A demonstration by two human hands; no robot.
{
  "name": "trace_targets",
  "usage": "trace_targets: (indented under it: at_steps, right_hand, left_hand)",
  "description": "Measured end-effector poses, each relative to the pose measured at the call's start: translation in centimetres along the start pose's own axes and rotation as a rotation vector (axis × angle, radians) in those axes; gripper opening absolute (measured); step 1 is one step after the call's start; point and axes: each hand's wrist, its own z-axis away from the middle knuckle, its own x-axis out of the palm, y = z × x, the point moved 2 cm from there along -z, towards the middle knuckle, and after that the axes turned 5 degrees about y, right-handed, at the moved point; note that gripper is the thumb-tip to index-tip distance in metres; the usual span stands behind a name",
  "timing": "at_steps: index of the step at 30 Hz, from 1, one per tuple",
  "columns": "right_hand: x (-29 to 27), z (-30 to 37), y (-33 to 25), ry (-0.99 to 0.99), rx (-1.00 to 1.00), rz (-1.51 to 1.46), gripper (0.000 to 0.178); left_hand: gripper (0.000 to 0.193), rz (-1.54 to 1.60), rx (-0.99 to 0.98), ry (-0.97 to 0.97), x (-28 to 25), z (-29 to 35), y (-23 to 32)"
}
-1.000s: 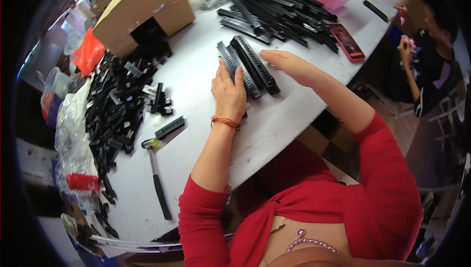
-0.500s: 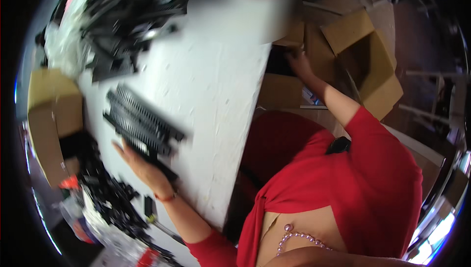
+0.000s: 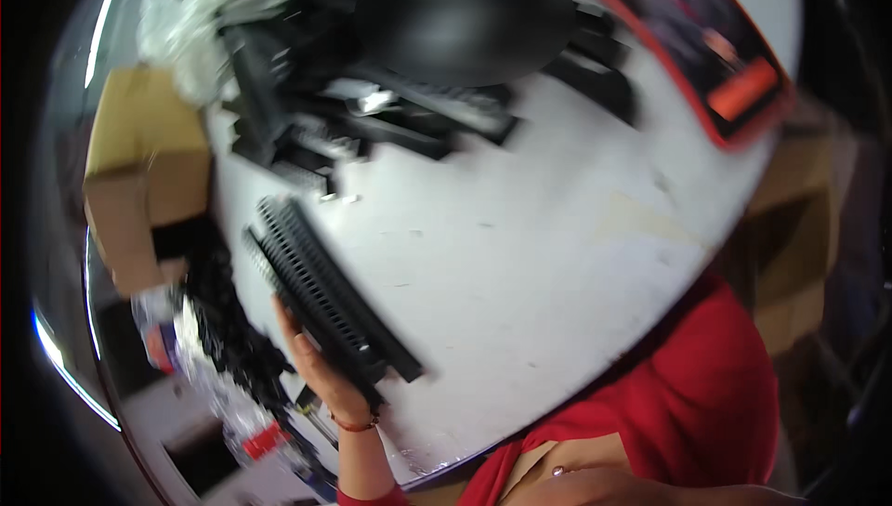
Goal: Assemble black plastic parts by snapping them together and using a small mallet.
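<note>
Several long black slotted plastic strips [image 3: 321, 288] lie side by side at a slant on the left of the white table [image 3: 520, 292]. My left hand [image 3: 321, 371] rests along their outer edge near the lower end. Its fingers are stretched out and touch the side of the strips, not wrapped round them; the thumb is hidden. My right hand is out of view.
More black parts [image 3: 427, 111] are heaped at the table's far side. A red-edged dark panel [image 3: 683, 32] lies far right. Cardboard boxes stand left [image 3: 139, 171] and right [image 3: 790, 246]. Small black pieces [image 3: 228, 329] and plastic bags crowd the left edge.
The view has swung to the right. My right hand, earlier reaching into a cardboard box on the right, has left the view. My left hand is still beside the slotted strips.
</note>
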Motion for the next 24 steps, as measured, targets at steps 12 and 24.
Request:
trace_targets:
  at_steps: [12,24]
  right_hand:
    - [-1.1,-4.5,0.7,-0.005,-0.023,0.203,0.037]
    - [-2.8,-7.3,1.9,0.019,-0.067,0.271,0.039]
  left_hand:
    - [0.075,0.051,-0.063,-0.025,-0.5,-0.2,1.2]
    - [0.065,-0.335,0.120,-0.057,-0.8,-0.5,1.6]
